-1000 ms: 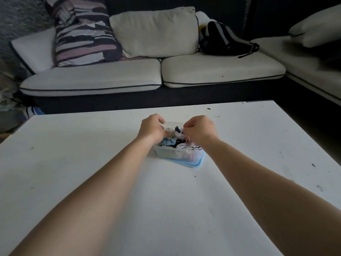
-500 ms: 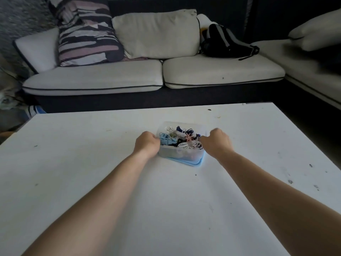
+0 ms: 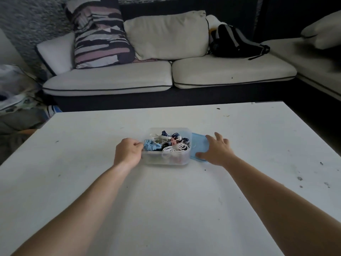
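On white table (image 3: 166,209) before sofa (image 3: 230,72): left hand (image 3: 128,154) grips box (image 3: 166,159), right hand (image 3: 216,151) flat on blue lid (image 3: 198,146).

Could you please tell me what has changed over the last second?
The blue lid, earlier under the clear container, now lies to its right, with the right hand resting on it, fingers spread. Both hands have left the cables; the left hand moved to the container's left wall and grips it. The container still stands on the table, full of cables.

A striped cushion (image 3: 99,34) and black backpack (image 3: 234,43) lie on the sofa (image 3: 110,80).
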`<state>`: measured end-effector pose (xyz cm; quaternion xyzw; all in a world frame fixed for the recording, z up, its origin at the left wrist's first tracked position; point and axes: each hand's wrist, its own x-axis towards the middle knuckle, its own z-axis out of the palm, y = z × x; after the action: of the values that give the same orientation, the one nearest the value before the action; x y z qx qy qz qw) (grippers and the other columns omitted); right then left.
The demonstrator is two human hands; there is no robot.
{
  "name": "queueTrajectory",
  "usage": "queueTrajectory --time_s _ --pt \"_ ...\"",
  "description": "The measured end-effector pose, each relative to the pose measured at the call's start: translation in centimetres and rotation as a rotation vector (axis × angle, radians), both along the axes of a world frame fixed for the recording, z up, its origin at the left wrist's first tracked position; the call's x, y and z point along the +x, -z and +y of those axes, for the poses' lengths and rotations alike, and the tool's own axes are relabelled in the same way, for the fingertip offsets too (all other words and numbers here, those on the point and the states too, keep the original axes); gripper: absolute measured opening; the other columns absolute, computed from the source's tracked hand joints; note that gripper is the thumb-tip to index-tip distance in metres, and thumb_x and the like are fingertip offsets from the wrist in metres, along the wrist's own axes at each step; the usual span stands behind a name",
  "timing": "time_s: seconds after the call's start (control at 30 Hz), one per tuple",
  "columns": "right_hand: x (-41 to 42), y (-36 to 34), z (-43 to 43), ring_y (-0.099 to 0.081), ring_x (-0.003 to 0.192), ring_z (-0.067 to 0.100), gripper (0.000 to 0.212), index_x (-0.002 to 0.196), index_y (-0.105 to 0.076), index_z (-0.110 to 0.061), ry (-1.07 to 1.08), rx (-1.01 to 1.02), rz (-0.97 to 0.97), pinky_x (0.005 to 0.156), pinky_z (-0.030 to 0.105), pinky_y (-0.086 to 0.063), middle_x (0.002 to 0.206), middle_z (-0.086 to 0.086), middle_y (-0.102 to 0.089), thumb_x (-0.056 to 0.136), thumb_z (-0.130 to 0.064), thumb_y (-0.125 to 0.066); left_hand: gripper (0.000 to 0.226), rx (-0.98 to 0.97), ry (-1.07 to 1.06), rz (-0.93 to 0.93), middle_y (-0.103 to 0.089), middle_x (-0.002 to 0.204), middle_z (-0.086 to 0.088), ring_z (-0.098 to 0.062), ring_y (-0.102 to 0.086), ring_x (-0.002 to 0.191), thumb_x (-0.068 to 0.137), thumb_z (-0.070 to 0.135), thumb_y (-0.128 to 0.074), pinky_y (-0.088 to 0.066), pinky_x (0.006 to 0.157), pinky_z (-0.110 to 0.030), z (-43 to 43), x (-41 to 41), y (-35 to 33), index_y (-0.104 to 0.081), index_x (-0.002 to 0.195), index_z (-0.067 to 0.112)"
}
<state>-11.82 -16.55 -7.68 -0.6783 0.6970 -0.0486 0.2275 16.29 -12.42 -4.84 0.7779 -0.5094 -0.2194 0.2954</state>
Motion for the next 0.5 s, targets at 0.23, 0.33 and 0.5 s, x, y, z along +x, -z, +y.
queueTrajectory --time_s 0.23,0.33,0.5 --pt "-0.2 0.1 -1.7 -0.037 0.123 0.034 0.105 0.137 -0.035 -0.012 0.016 0.062 0.152 0.1 0.046 -0.043 0.134 0.015 -0.036 0.06 -0.066 -0.082 0.024 -0.002 0.035 0.078 -0.069 0.065 -0.01 -0.027 -0.071 0.068 0.087 0.014 -0.057 -0.06 0.072 -0.044 1.9 1.1 1.4 -0.068 0.069 0.004" --pt "-1.1 0.0 -2.0 -0.046 0.109 0.032 0.095 0.133 -0.043 -0.012 0.047 0.081 0.024 0.093 0.038 -0.046 0.128 0.014 -0.037 0.061 -0.057 -0.087 0.022 -0.007 0.052 0.085 -0.071 0.07 -0.011 -0.028 -0.069 0.071 0.085 0.015 -0.057 -0.059 0.071 -0.045 2.4 0.5 1.4 -0.07 0.071 0.005" --pt "-1.3 -2.0 -1.2 -0.058 0.089 0.026 0.025 0.113 -0.065 -0.018 0.138 -0.295 -0.372 0.072 0.03 -0.044 0.106 0.008 -0.067 0.088 -0.015 -0.065 0.024 0.018 0.098 0.089 -0.069 0.068 -0.012 -0.023 -0.069 0.062 0.087 0.013 -0.055 -0.06 0.07 -0.042 3.0 -0.9 1.5 -0.066 0.068 0.002"
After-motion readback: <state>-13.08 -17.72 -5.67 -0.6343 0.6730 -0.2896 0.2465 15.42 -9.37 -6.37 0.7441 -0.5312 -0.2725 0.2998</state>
